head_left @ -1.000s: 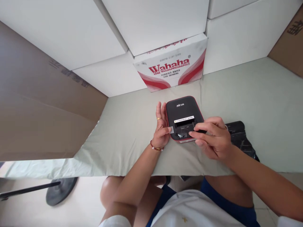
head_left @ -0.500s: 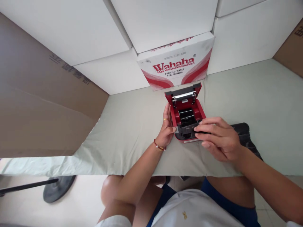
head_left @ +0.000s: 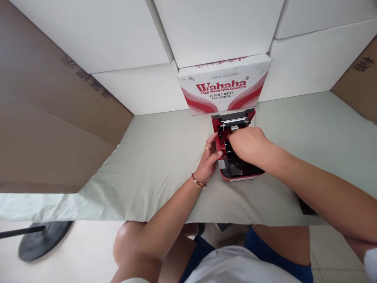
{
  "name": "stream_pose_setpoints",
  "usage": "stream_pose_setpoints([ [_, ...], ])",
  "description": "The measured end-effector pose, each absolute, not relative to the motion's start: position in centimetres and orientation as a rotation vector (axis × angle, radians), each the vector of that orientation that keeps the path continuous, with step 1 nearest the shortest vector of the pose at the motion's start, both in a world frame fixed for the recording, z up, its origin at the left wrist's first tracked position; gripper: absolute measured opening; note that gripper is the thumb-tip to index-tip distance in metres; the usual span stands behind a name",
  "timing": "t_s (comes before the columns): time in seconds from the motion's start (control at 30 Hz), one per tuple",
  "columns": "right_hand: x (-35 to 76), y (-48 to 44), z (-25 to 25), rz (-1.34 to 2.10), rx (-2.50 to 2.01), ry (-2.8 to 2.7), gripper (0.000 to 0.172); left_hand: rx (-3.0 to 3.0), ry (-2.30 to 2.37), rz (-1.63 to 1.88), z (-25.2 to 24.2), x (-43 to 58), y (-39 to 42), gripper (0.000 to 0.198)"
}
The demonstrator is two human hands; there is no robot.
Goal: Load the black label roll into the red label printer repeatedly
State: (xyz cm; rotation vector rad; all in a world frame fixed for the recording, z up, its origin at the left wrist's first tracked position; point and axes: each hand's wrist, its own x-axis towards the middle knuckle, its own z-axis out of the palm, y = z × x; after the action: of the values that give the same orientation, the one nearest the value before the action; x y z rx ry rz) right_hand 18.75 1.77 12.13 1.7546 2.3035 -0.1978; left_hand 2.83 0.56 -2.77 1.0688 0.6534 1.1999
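A small red and black label printer sits on the cloth with its lid raised, showing a silver bar and a black roller. My left hand grips the printer's left side, thumb on the top edge and fingers along the wall. Reaching over from the right, my right hand dips into the open compartment below the lid. Its fingers point down and are mostly hidden behind the back of the hand, so whatever they touch or hold does not show.
A Wahaha water carton stands right behind the printer, before stacked white boxes. Brown cartons flank the table at left and right. A dark object lies partly under my right forearm. The green cloth covers the table.
My right hand has moved from the printer's front right corner up and back into the open compartment. My left hand keeps its hold on the side. The view has shifted slightly.
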Motion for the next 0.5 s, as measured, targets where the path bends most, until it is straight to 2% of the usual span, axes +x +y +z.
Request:
stream_pose_setpoints([
  [0.2, 18.6, 1.6, 11.2, -0.207, 1.811, 2.270, 0.036, 1.087, 0.660, 1.216, -2.7, 2.9, 0.6, 0.073],
  [0.5, 19.7, 1.2, 11.4, -0.336, 1.829, 2.362, 0.026, 1.118, 0.661, 1.214, -2.9, 2.7, 0.9, 0.070],
])
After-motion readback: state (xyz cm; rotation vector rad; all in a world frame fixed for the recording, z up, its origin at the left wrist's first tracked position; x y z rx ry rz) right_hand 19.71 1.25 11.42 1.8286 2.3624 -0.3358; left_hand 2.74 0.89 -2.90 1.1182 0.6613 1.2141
